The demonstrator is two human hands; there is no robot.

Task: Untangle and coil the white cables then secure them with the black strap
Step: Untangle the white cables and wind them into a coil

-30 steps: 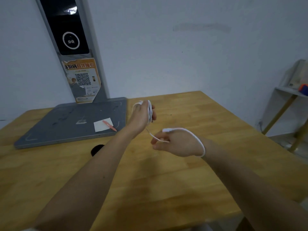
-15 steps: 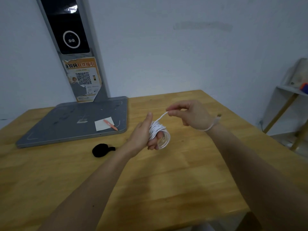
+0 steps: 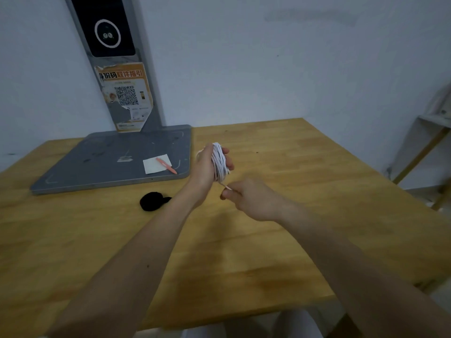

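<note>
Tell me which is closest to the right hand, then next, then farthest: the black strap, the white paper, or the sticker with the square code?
From the right hand, in the head view:
1. Black strap, on the wooden table to the hand's left.
2. White paper, farther back on the grey base plate.
3. Sticker with the square code, up on the grey post, farthest.

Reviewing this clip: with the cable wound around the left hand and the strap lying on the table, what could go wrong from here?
1. The white cable is coiled around the left hand fingers; sliding it off may let the loops spring apart.
2. The right hand pinches only the short tail; if released, the last turns could loosen.
3. The black strap lies on the table, so fetching it needs one hand to let go.
</note>
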